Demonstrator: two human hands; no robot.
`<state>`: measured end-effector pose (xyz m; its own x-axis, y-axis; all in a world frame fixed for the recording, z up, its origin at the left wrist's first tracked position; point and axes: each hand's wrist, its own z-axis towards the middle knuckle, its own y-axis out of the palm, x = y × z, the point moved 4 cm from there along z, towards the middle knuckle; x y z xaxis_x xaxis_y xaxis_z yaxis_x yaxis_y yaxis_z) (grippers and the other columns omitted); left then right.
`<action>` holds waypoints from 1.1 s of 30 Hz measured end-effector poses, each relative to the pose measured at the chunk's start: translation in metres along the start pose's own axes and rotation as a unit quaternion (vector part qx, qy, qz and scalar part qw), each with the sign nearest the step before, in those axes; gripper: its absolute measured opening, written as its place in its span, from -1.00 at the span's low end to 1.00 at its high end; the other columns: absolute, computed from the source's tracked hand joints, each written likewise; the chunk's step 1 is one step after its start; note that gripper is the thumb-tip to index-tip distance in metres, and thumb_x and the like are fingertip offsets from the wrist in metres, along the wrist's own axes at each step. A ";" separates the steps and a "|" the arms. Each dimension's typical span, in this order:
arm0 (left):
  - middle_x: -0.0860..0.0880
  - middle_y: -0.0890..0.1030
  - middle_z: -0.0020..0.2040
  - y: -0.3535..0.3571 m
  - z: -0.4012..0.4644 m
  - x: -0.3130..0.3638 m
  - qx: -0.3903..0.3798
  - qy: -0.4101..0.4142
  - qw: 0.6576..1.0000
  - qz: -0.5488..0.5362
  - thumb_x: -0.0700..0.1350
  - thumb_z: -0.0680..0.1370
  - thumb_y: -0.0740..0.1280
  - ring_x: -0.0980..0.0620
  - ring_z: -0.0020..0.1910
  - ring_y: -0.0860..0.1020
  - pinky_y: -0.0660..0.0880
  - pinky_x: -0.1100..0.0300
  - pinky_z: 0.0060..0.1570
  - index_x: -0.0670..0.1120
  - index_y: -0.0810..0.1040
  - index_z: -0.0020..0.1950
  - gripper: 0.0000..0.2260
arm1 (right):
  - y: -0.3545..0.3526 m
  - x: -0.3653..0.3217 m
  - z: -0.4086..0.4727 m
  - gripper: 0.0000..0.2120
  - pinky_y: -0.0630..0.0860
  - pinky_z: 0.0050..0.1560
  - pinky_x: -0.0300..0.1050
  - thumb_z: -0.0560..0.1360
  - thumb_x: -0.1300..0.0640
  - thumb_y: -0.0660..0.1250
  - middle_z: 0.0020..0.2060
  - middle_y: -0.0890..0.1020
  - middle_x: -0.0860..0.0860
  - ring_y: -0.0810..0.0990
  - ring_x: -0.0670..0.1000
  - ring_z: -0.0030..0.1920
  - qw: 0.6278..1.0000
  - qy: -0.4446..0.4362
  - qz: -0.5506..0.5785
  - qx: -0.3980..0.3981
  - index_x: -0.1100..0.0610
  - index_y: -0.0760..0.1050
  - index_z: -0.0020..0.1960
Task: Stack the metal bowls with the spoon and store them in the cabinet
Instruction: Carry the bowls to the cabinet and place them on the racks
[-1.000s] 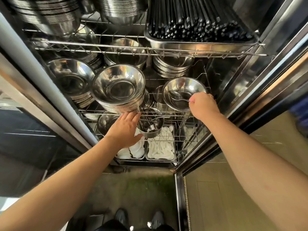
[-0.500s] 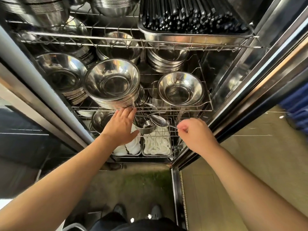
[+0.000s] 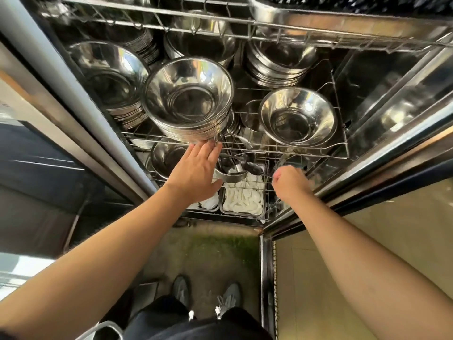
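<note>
A tall stack of metal bowls (image 3: 188, 101) stands on the middle wire shelf (image 3: 294, 153) of the cabinet. My left hand (image 3: 196, 170) lies flat and open, its fingertips touching the base of that stack. To the right on the same shelf sits a single metal bowl (image 3: 297, 116), with nothing in it. My right hand (image 3: 289, 182) is closed on the thin handle of a metal spoon (image 3: 256, 168). The spoon's head hangs over a small round metal cup (image 3: 231, 176) of cutlery on the shelf below, between my two hands.
More bowl stacks stand at the left (image 3: 107, 77) and at the back (image 3: 277, 62). Trays of white plastic spoons (image 3: 242, 202) fill the bottom shelf. A metal tray (image 3: 343, 20) rests on the top rack. The cabinet frame (image 3: 367, 173) runs close by my right arm.
My right hand has lifted the spoon out of the single bowl and brought it down to the cutlery cup on the lower shelf. My left hand has stayed at the stack's base.
</note>
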<state>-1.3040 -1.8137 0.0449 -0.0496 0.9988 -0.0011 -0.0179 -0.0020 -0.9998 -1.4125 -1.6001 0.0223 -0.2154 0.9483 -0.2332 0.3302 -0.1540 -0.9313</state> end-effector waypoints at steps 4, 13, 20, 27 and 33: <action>-0.18 0.19 0.59 0.001 0.001 -0.001 -0.005 -0.002 1.000 0.005 0.28 0.57 0.19 -0.18 0.57 0.12 0.01 -0.09 0.57 -0.14 -0.03 0.65 -0.18 | 0.022 -0.019 0.028 -0.83 0.55 -0.13 -0.12 0.60 0.23 0.31 -0.14 0.70 0.10 0.62 0.10 -0.12 1.000 -0.008 -0.013 -0.008 0.16 0.69 -0.02; -0.20 0.21 0.59 -0.001 0.000 0.000 -0.005 0.008 1.000 -0.003 0.25 0.57 0.22 -0.19 0.58 0.11 0.04 -0.11 0.56 -0.15 -0.02 0.65 -0.19 | 0.042 -0.047 0.064 -0.79 0.63 0.00 0.01 0.57 0.27 0.31 0.01 0.70 0.07 0.65 0.16 0.03 0.998 -0.046 -0.044 -0.023 0.07 0.67 0.09; -0.17 0.18 0.60 -0.004 -0.001 0.001 -0.007 0.005 1.000 -0.012 0.25 0.58 0.22 -0.18 0.58 0.09 -0.03 -0.07 0.57 -0.14 -0.04 0.65 -0.18 | 0.053 -0.056 0.077 -0.76 0.42 -0.20 -0.13 0.59 0.22 0.28 -0.01 0.68 0.03 0.58 0.11 -0.10 0.996 -0.086 -0.011 -0.023 -0.04 0.66 0.09; -0.19 0.19 0.59 -0.005 0.000 0.002 -0.014 0.003 1.000 -0.014 0.25 0.58 0.21 -0.18 0.57 0.11 -0.01 -0.08 0.57 -0.14 -0.04 0.65 -0.19 | 0.064 -0.056 0.082 -0.64 0.59 0.06 0.03 0.59 0.31 0.26 0.15 0.63 0.04 0.60 0.14 0.08 0.991 -0.116 0.035 -0.058 -0.07 0.60 0.22; -0.18 0.20 0.59 -0.004 0.000 0.001 -0.012 -0.003 1.000 -0.015 0.25 0.58 0.22 -0.18 0.57 0.12 -0.01 -0.08 0.57 -0.14 -0.03 0.65 -0.19 | 0.068 -0.050 0.085 -0.51 0.43 -0.07 -0.09 0.57 0.35 0.19 0.28 0.58 0.00 0.56 0.12 0.18 0.994 -0.091 0.002 -0.058 -0.11 0.56 0.32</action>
<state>-1.3039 -1.8130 0.0490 -0.0547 0.9981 0.0289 0.0045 0.0292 -0.9996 -1.4571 -1.6817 -0.0531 -0.3732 0.8798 -0.2943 0.4332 -0.1152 -0.8939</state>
